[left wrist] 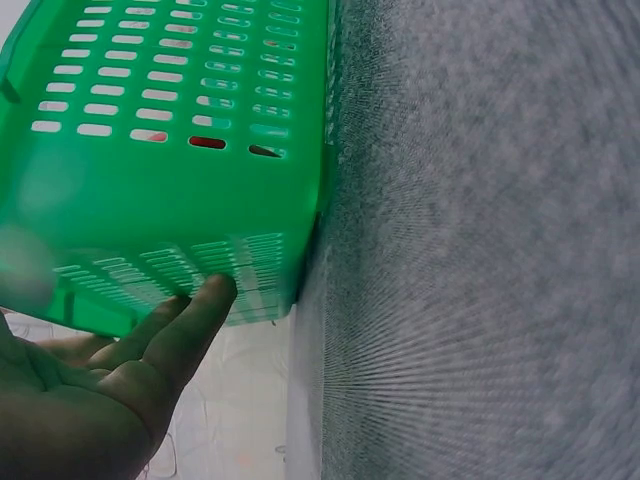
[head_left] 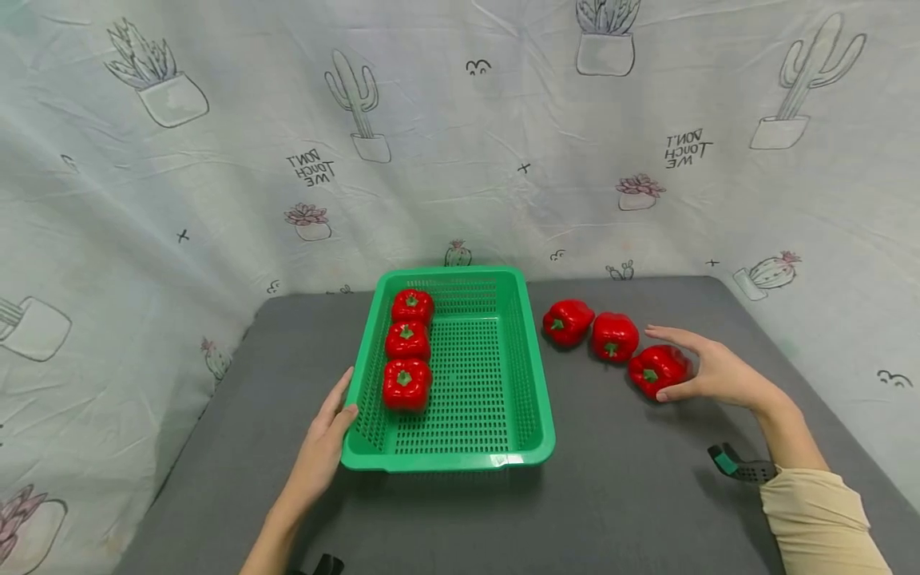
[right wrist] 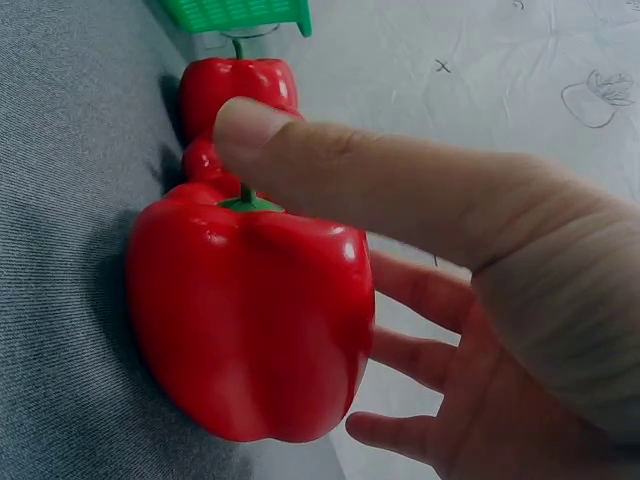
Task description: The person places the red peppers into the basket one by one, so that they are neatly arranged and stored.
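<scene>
A green plastic basket (head_left: 467, 461) stands on the grey table, with three red bell peppers lined up along its left side, the nearest bell pepper (head_left: 406, 385) among them. My left hand (head_left: 325, 438) rests against the basket's left side; in the left wrist view its straight fingers (left wrist: 190, 335) touch the slotted outer wall. To the right, three more red bell peppers lie on the table. My right hand (head_left: 711, 374) spreads its thumb and fingers around the rightmost bell pepper (head_left: 657, 369). In the right wrist view the thumb (right wrist: 340, 175) passes over that pepper's stem end.
The other two loose bell peppers, a middle one (head_left: 614, 337) and a left one (head_left: 568, 323), lie between the basket and my right hand. A white cloth (head_left: 446, 200) printed with cacti hangs behind and beside the grey table (head_left: 604, 495).
</scene>
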A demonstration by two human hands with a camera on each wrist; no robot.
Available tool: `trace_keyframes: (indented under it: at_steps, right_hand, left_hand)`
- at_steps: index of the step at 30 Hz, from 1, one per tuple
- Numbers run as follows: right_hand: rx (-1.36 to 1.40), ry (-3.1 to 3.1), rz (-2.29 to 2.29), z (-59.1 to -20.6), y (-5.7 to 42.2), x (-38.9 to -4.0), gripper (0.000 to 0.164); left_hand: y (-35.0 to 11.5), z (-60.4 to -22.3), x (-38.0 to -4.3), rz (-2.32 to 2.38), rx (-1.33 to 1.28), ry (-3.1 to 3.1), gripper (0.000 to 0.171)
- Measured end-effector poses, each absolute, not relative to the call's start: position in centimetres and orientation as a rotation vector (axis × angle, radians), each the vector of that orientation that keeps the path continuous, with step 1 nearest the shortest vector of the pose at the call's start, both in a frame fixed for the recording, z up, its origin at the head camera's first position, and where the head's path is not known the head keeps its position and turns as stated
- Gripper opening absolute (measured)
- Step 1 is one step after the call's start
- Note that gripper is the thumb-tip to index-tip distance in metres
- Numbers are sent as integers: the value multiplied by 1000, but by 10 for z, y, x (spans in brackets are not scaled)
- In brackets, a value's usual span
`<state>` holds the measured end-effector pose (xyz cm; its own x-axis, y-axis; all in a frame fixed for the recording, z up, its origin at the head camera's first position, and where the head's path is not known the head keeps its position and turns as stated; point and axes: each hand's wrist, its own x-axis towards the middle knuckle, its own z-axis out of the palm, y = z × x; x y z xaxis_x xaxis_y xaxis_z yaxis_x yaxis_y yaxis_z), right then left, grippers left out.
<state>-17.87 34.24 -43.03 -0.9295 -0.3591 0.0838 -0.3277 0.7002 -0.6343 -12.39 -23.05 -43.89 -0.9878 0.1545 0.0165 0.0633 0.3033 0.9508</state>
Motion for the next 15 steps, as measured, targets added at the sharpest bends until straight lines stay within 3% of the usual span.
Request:
trace_keyframes:
  at_steps: [15]
  right_hand:
    - [-542, 2752, -1176, -437, 349, -180, 83]
  left_hand:
    - [-230, -440, -124, 1811, 212, 2482, 56]
